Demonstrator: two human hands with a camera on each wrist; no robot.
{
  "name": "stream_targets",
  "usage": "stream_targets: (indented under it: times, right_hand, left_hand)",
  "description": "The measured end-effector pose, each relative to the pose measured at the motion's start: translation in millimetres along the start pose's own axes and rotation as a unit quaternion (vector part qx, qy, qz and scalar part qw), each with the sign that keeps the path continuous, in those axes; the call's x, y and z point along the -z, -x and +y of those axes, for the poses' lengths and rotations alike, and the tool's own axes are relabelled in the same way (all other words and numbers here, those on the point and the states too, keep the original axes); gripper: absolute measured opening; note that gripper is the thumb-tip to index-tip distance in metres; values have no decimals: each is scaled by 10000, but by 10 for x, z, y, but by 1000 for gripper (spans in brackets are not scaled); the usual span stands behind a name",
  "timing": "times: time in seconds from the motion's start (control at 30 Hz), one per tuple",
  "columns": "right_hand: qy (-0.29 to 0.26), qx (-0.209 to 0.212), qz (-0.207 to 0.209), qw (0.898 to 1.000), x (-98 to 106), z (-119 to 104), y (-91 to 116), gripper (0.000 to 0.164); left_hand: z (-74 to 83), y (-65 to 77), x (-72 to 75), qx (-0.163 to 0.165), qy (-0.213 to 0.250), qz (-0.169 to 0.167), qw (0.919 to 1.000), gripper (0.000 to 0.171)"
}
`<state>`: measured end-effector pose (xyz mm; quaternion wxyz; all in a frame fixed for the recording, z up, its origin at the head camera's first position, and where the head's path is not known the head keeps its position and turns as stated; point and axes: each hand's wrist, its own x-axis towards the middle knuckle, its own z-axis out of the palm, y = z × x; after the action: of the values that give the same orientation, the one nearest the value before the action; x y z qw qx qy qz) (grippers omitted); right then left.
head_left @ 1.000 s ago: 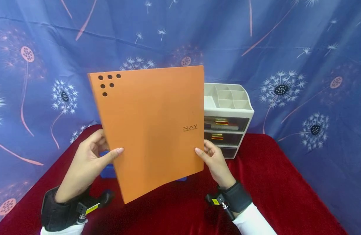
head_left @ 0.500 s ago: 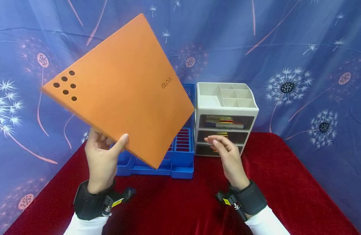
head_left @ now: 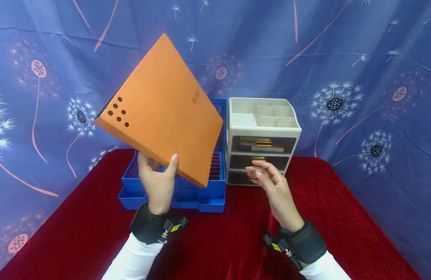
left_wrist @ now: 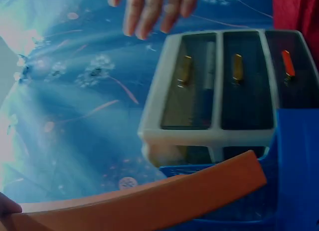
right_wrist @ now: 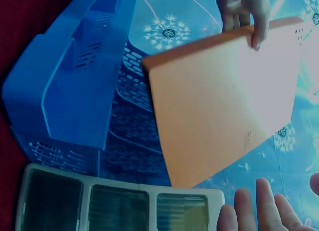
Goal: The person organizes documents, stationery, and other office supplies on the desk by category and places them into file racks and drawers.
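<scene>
My left hand (head_left: 157,188) pinches an orange file folder (head_left: 166,112) by its spine, thumb on the cover and fingers behind. The folder is tilted, with one corner up, and overlaps the blue file rack (head_left: 212,206) behind it in the head view. Black dots mark one corner of the cover, which also bears the word RAY. In the right wrist view, the folder (right_wrist: 219,101) slants beside the rack (right_wrist: 79,101), and the left hand (right_wrist: 246,9) holds its edge. My right hand (head_left: 275,186) holds nothing; its fingers are loosely bent in front of the drawers.
A white drawer organizer (head_left: 299,134) stands right against the rack. Its top has small compartments, and pens (head_left: 262,148) show through the upper drawer. Red cloth (head_left: 341,217) covers the table, and a blue dandelion-print curtain (head_left: 264,46) hangs behind.
My right hand has let go of the folder and moved off to the right. The left hand has turned the folder to a slant, then brought it rightward over the rack.
</scene>
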<state>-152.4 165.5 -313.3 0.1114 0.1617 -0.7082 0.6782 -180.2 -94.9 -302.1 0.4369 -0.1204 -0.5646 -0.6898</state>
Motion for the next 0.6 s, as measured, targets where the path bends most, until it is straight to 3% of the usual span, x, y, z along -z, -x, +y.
stream_targets:
  times: [0.2, 0.4, 0.6]
  right_hand:
    - [-66, -132, -100, 9998, -18, 54, 23, 32]
    - [164, -492, -238, 9984, -49, 98, 53, 33]
    - [243, -711, -368, 9965, -79, 122, 73, 35]
  left_hand:
    - [-201, 74, -173, -258, -487, 205, 9983, 46]
    - [-302, 150, -306, 56, -370, 274, 9989, 46]
    - [-359, 121, -411, 251, -273, 400, 9985, 45]
